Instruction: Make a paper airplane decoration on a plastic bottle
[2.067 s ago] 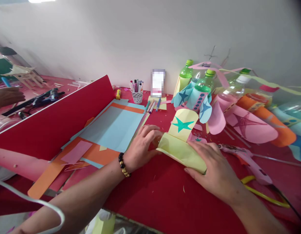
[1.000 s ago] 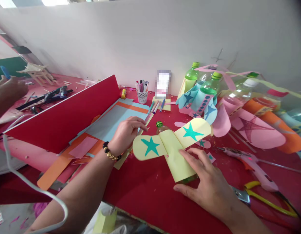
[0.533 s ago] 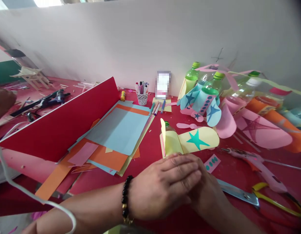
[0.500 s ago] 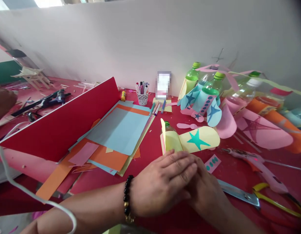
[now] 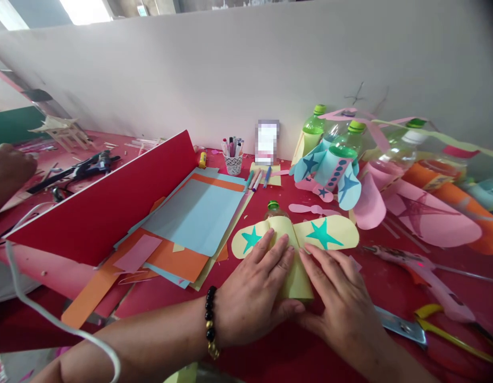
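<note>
A plastic bottle wrapped in yellow paper [image 5: 296, 276] lies on the red table before me, its green cap [image 5: 273, 204] pointing away. Yellow paper wings with teal stars stick out on both sides, the left wing [image 5: 238, 244] and the right wing [image 5: 345, 231]. My left hand [image 5: 260, 287] holds the bottle from the left, fingers laid along the top and thumb at the near end. From the other side my right hand [image 5: 337, 298] grips it, fingertips at the base of the right wing. The palms hide the bottle's lower sides.
Scissors [image 5: 406, 324] and a pink glue gun [image 5: 429, 276] lie at the right. Behind them stand several decorated bottles [image 5: 345, 149]. Coloured paper sheets [image 5: 198, 213] are stacked left, beside a red upright board [image 5: 110, 207]. Another person's hand [image 5: 13, 165] is at far left.
My hands have moved apart from their overlapped position to the bottle's two sides. The left wing, upright before, now lies spread outward, with its star showing.
</note>
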`<state>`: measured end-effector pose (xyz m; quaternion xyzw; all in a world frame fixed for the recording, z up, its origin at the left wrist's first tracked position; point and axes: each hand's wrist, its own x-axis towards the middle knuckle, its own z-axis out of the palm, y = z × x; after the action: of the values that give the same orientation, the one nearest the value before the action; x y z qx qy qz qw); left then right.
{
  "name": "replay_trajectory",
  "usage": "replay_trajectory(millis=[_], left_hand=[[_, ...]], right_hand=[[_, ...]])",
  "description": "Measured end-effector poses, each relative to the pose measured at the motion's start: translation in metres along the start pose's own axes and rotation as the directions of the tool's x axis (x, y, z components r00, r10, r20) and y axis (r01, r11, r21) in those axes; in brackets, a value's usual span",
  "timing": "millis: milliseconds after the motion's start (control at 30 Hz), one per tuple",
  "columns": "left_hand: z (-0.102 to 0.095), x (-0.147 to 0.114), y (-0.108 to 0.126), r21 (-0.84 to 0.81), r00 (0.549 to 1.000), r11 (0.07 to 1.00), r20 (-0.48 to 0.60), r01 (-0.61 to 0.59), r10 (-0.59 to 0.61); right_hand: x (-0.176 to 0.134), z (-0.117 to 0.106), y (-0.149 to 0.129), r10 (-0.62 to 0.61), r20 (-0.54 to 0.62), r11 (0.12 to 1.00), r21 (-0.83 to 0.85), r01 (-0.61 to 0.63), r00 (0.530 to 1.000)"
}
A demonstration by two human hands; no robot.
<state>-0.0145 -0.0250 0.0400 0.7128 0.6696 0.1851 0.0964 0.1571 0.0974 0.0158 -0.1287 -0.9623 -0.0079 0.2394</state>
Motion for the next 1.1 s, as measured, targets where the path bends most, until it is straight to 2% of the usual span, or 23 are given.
replay_trajectory(millis=[100,200,400,633,833,933,1100], left_hand=[[-0.001,0.0,-0.002,-0.048,1.0,0.999,0.011,0.026,-0.026],[-0.001,-0.002,-0.005,-0.102,0.998,0.993,0.002,0.06,-0.061],[0.002,-0.001,-0.011,-0.22,0.995,0.971,-0.012,0.091,-0.096],[-0.005,0.006,-0.018,-0.371,0.98,0.907,0.061,0.2,-0.191],[-0.003,0.01,-0.027,-0.531,0.982,0.831,0.013,0.167,-0.189],[-0.001,0.011,-0.03,-0.618,0.98,0.772,-0.012,0.148,-0.197],[0.002,0.011,-0.032,-0.735,0.975,0.662,-0.006,0.146,-0.221]], right_hand=[[0.001,0.003,0.007,0.026,0.0,0.999,-0.018,-0.026,1.0],[0.0,0.011,0.012,0.06,0.049,0.998,0.008,-0.061,0.997],[-0.003,0.023,0.02,0.119,0.14,0.976,0.164,-0.142,0.983],[0.003,0.019,0.024,0.163,0.23,0.905,0.352,-0.238,0.959],[0.004,0.016,0.017,0.203,0.28,0.854,0.418,-0.309,0.938],[0.006,0.012,0.015,0.216,0.332,0.799,0.48,-0.362,0.918],[0.007,0.009,0.017,0.304,0.392,0.614,0.616,-0.493,0.868]])
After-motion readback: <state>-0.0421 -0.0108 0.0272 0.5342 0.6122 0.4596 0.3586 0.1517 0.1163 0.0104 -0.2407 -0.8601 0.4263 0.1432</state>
